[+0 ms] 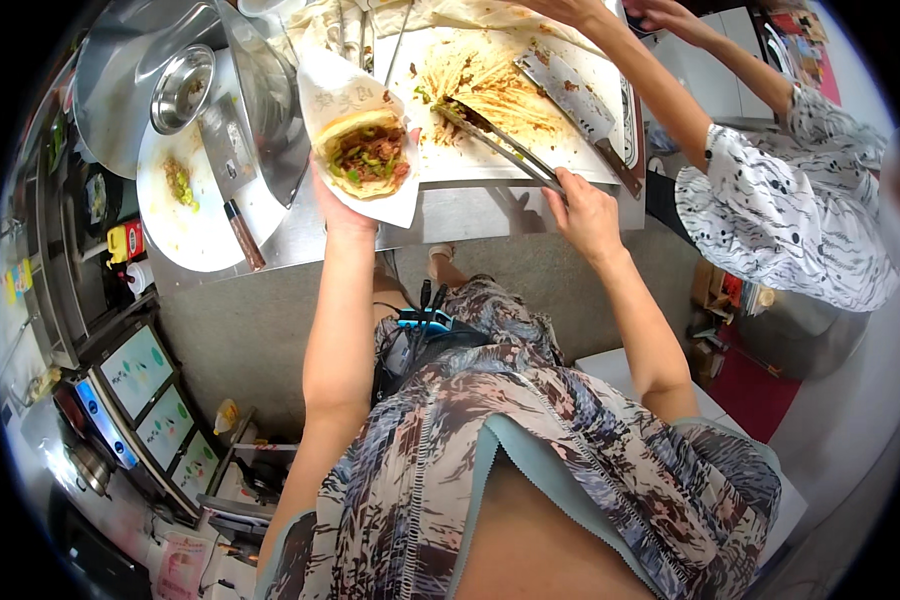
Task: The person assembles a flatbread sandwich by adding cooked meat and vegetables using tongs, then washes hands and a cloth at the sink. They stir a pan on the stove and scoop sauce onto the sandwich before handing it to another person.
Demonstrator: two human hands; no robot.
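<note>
- At the smeared white board's (452, 163) left edge, a round filled bun (367, 158) in a printed white paper sleeve (332, 85) is clasped by the left hand (346, 208).
- Silver metal tongs (542, 176) are gripped by the right hand (587, 215).

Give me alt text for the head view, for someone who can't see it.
The left hand holds a filled bun in white paper while the right hand holds tongs at a food-smeared board bearing a cleaver. At left, another cleaver lies on a round board near a metal bowl; at right, a co-worker's arms show.
</note>
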